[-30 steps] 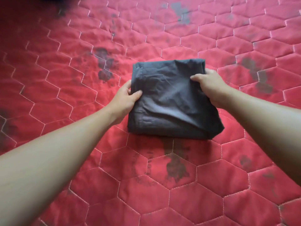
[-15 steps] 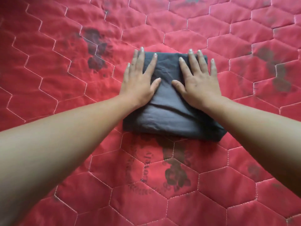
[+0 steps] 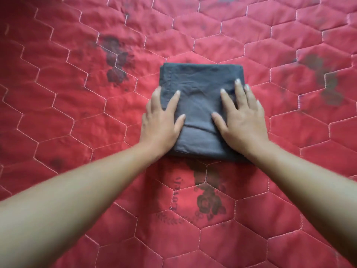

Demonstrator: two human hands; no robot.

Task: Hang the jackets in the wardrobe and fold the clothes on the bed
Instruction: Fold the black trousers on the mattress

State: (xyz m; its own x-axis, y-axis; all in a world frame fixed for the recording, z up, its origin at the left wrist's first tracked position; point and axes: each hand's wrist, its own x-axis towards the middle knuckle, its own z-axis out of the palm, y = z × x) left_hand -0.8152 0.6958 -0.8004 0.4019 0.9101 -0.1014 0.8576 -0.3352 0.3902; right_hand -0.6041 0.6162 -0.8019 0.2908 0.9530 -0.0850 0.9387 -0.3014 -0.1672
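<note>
Your left hand [image 3: 161, 120] lies flat, fingers spread, on the folded dark garment [image 3: 201, 109] at its left edge | your right hand [image 3: 241, 118] flat on its right side (nothing grasped) | garment at frame centre on the red quilt [image 3: 77, 93] | far edge uncovered, bare quilt all round.

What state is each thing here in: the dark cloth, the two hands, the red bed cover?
dark grey garment: folded into a compact rectangle, lying flat on the bed cover.
left hand: open, fingers straight, pressing on the garment's left edge.
right hand: open, fingers spread, pressing on the garment's right side.
red quilted bed cover: spread flat, with faded dark prints.
</note>
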